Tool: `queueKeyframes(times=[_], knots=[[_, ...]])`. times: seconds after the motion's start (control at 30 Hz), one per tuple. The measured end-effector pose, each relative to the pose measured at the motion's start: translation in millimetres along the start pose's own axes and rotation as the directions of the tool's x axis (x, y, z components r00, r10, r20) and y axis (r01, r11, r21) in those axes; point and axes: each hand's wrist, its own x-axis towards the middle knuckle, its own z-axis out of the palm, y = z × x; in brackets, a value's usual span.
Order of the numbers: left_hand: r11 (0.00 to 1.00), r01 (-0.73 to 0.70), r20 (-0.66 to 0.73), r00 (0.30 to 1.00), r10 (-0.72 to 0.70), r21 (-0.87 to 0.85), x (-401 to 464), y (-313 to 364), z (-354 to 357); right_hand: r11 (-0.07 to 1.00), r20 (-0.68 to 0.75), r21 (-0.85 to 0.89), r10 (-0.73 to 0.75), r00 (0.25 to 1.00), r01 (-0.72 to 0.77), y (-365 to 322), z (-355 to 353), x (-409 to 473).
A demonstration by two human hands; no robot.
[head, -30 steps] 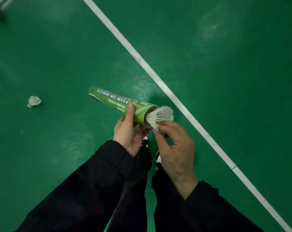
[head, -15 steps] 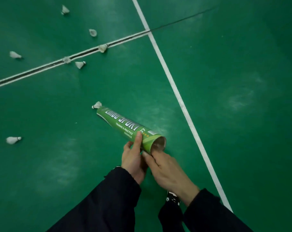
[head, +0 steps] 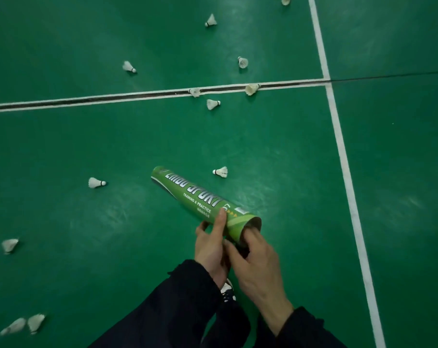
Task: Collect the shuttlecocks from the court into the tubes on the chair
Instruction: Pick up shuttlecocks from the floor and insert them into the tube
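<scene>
Twelve shuttlecocks [head: 96, 183] on court; one tube [head: 200, 203] gripped by left hand [head: 210, 249], right hand's [head: 258, 267] fingers in mouth

The green tube [head: 203, 204] with white letters was held above the floor, tilted, its open end near the person. White feather shuttlecocks lay scattered on the green court. One shuttlecock [head: 221, 171] lay just beyond the tube, another [head: 96, 183] off to its left. Two [head: 195, 91] [head: 251, 89] sat on the white line. Three more lay blurry at the left edge.
</scene>
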Motion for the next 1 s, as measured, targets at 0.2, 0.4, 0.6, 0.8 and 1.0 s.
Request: queueKeyframes(times=[0.2,0.4,0.6,0.8,1.0], knots=[[0.982,-0.156,-0.289,0.950,0.121,-0.102,100.6,101.8,-12.4,0.932,0.002,0.336,0.140,0.990,-0.133,-17.6,-5.2,86.3],[0.986,-0.163,-0.556,0.824,0.111,-0.045,210.6,204.5,-82.9,0.815,0.254,0.452,0.272,0.928,-0.362,-13.4,-49.5,178.5],[0.991,-0.137,-0.617,0.780,0.106,-0.002,236.7,217.9,-60.6,0.737,0.529,0.261,0.431,0.731,-0.624,-13.0,-50.3,252.4],[0.992,-0.125,-0.641,0.762,0.090,-0.009,259.8,227.1,-60.4,0.684,0.433,0.226,0.568,0.700,-0.694,-13.7,-27.1,285.8],[0.986,-0.165,-0.657,0.746,0.105,-0.029,269.1,250.9,-69.6,0.600,0.632,0.080,0.587,0.506,-0.796,-25.0,-16.6,316.5]])
